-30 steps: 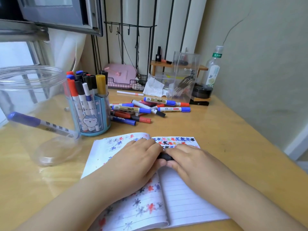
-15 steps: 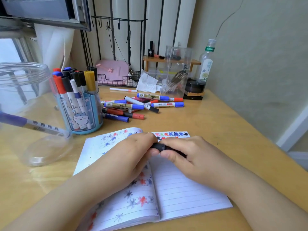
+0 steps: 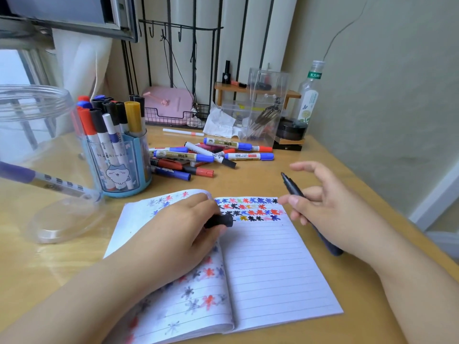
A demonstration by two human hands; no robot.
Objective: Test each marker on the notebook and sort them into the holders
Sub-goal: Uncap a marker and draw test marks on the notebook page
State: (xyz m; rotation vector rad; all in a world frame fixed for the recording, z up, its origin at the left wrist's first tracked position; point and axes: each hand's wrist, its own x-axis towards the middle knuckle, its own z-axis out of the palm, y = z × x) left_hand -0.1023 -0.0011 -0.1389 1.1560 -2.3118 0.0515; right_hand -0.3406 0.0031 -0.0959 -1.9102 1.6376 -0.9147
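An open lined notebook lies on the wooden desk, with rows of coloured ink marks across its top. My left hand rests on the left page and grips a black marker cap. My right hand holds the uncapped black marker just right of the notebook, tip pointing up and away. A blue holder full of upright markers stands behind the notebook on the left. A clear plastic jar at far left holds one purple-capped marker. Several loose markers lie in a pile behind the notebook.
Behind the pile are a clear acrylic organiser, crumpled tissue, a pink box in a wire tray, a small wooden shelf and a plastic bottle. A wall runs along the desk's right edge.
My hands were together over the notebook pulling at the black marker. They have now separated: the cap stayed in my left hand and my right hand moved right with the bare marker.
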